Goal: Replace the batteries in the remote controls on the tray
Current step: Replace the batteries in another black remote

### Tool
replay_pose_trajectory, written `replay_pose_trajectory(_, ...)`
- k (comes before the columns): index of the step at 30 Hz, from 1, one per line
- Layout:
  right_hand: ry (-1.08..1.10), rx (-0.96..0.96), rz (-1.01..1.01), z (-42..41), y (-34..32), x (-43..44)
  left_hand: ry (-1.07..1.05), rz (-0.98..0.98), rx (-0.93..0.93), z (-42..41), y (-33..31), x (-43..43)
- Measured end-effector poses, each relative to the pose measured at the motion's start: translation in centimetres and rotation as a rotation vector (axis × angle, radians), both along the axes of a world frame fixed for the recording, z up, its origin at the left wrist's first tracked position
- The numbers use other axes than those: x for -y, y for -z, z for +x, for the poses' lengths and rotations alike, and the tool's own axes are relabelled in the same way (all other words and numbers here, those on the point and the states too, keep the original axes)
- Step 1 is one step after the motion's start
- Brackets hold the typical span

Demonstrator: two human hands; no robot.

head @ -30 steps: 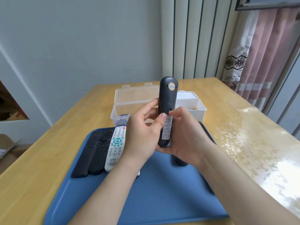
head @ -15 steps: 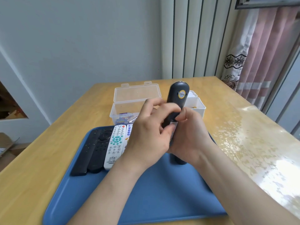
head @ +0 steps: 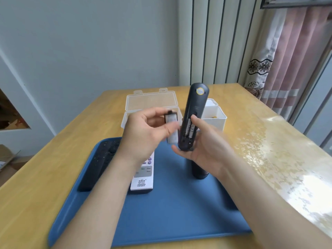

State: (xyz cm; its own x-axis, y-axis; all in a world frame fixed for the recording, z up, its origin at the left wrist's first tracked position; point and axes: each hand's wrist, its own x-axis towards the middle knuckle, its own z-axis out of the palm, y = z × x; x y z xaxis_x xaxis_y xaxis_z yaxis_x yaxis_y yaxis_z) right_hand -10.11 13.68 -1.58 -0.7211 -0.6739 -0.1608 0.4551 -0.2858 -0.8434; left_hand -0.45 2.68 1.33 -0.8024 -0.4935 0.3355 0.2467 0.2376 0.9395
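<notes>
Holds in the right hand [head: 206,142] a dark remote [head: 195,108] above the far part of the blue tray [head: 170,212], fingers curled round its lower end. Stands almost upright, top leaning slightly right, back toward the camera, battery bay open at the lower end with batteries [head: 188,128] inside. Pinches in the left hand [head: 143,133] the battery cover [head: 171,117], just left of the remote.

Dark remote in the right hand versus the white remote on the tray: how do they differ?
Pose: the dark remote stands nearly upright in the right hand above the tray; the white remote lies flat on it. Face: the dark remote shows its back, battery bay open, its cover pinched in the left hand; the white remote shows its buttons. Both are long and slim.
</notes>
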Motion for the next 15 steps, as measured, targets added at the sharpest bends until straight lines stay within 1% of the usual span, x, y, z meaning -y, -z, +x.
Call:
replay_pose_trajectory(2, 0.003, -0.069, 0.089, 0.2, 0.4, 0.3, 0.178, -0.176, 0.272, 0.9, -0.5, 0.8)
replay_pose_trajectory(4, 0.032, -0.109, 0.129, 0.4, 0.5, 0.5, 0.362, -0.296, 0.52, 1.7, -0.8, 1.2)
replay_pose_trajectory(6, 0.062, -0.123, 0.115, 0.2, 0.5, 0.5, 0.472, -0.369, 0.657, 1.9, -0.7, 0.9)
replay_pose_trajectory(8, 0.078, -0.109, 0.106, 0.1, 0.4, 0.4, 0.497, -0.417, 0.718, 1.9, -0.5, 0.4)
replay_pose_trajectory(9, 0.082, -0.094, 0.112, 0.1, 0.3, 0.4, 0.479, -0.448, 0.712, 1.9, -0.5, 0.3)
replay_pose_trajectory(10, 0.081, -0.079, 0.119, 0.2, 0.2, 0.4, 0.431, -0.481, 0.667, 1.8, -0.5, 0.3)
replay_pose_trajectory(11, 0.078, -0.066, 0.125, 0.3, 0.1, 0.4, 0.347, -0.499, 0.577, 1.6, -0.4, 0.3)
replay_pose_trajectory(13, 0.063, -0.051, 0.108, 0.4, -0.1, 0.2, 0.114, -0.482, 0.305, 1.1, -0.1, 0.2)
replay_pose_trajectory(14, 0.039, -0.054, 0.093, 0.5, -0.2, 0.1, -0.001, -0.504, 0.192, 0.8, 0.2, 0.1)
replay_pose_trajectory(15, 0.011, -0.067, 0.079, 0.6, -0.2, 0.1, -0.09, -0.569, 0.127, 0.4, 0.5, -0.1)
